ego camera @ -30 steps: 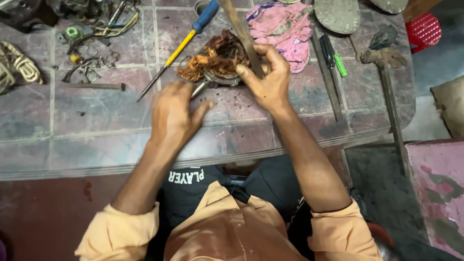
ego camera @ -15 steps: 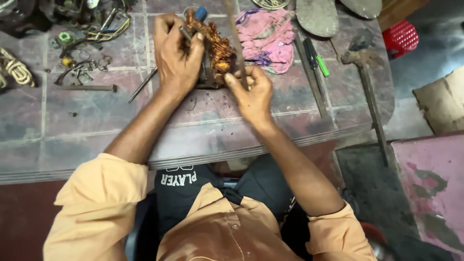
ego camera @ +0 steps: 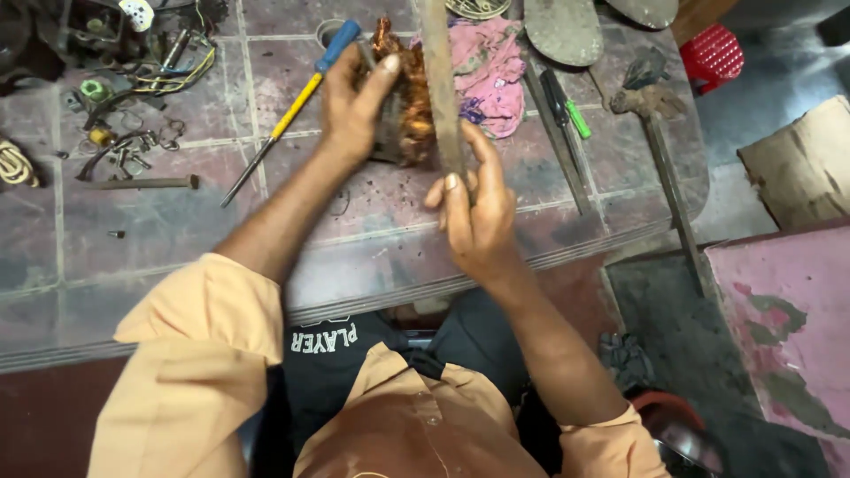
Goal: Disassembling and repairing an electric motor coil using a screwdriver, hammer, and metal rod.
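We're gripping the copper-wound coil [ego camera: 403, 106] with our left hand [ego camera: 354, 102], grip clamped on it over the table [ego camera: 177, 239]. Right hand [ego camera: 474, 208] is clamping a flat metal bar [ego camera: 440, 80] against it.

A tiled worktop [ego camera: 106, 265] of dull reddish-brown squares with pale grout lines fills most of the scene, its front edge rounded and worn. Beyond its right end lies a dark, dirty floor [ego camera: 753, 124]. A red plastic basket [ego camera: 713, 55] stands on that floor near the top, and a piece of brown cardboard [ego camera: 801, 164] lies lower at the right edge. Below it sits a pink slab [ego camera: 784, 327] with flaking paint and grey patches. The front of the bench [ego camera: 44, 416] below the worktop is dark red. The light is soft and even, with weak shadows.
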